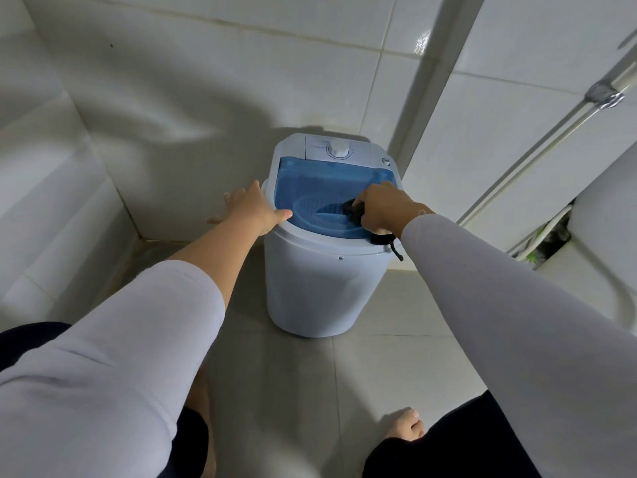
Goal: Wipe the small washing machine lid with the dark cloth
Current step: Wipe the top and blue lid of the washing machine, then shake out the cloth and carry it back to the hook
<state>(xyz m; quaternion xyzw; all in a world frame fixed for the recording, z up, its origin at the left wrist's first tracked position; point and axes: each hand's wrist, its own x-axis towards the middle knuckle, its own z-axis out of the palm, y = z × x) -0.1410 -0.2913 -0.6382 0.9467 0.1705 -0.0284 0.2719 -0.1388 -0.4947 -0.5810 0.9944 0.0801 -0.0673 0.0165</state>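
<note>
A small white washing machine (317, 288) stands on the tiled floor in the corner of a bathroom. Its translucent blue lid (310, 188) is down, and a white dial (338, 149) sits on the panel behind it. My right hand (386, 208) presses a dark cloth (351, 210) onto the right part of the lid; a loose end of the cloth hangs over the machine's front right rim. My left hand (251, 208) rests flat on the machine's left edge with fingers spread, thumb touching the lid's rim.
White tiled walls close in behind and to the left. A white pipe (537, 150) with a metal clamp runs diagonally along the right wall. A white toilet (599, 243) stands at the right. My bare feet (405, 426) are on the grey floor tiles.
</note>
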